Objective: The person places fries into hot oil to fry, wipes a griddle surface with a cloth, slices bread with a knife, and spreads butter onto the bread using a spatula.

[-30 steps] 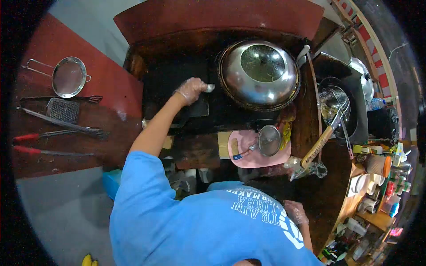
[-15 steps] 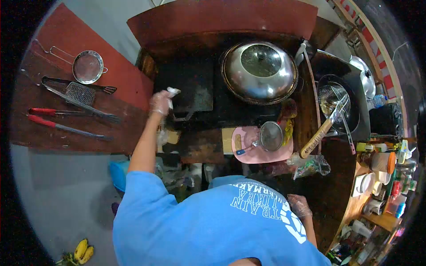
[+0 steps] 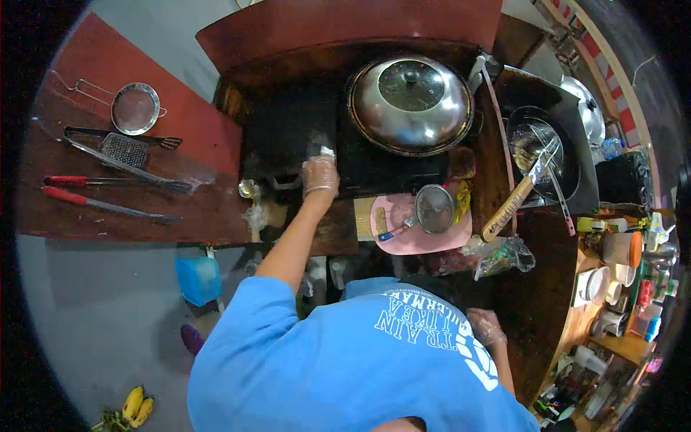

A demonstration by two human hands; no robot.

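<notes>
My left hand (image 3: 321, 177), in a clear plastic glove, is closed on a small white wad (image 3: 327, 152), which looks like cloth or tissue. It reaches over the right part of a black flat griddle (image 3: 277, 144), whose front handle (image 3: 286, 181) shows left of my wrist. My right hand (image 3: 486, 327), also gloved, stays low beside my body near the dark wooden counter (image 3: 529, 302). Its fingers are partly hidden, and I cannot make out anything in them. Right of the griddle sits a large wok with a domed metal lid (image 3: 432, 122).
A pink cutting board (image 3: 403, 243) bears a strainer (image 3: 434, 209). At right, a wooden-handled tool (image 3: 509, 209) leans from a pan (image 3: 568, 173). Red-handled tongs (image 3: 79, 196), a grater (image 3: 124, 150) and a sieve (image 3: 135, 109) lie on the left board.
My left hand has moved right across the griddle with the white wad, from its left edge to its right part. My right hand has barely moved. The view has shifted slightly.
</notes>
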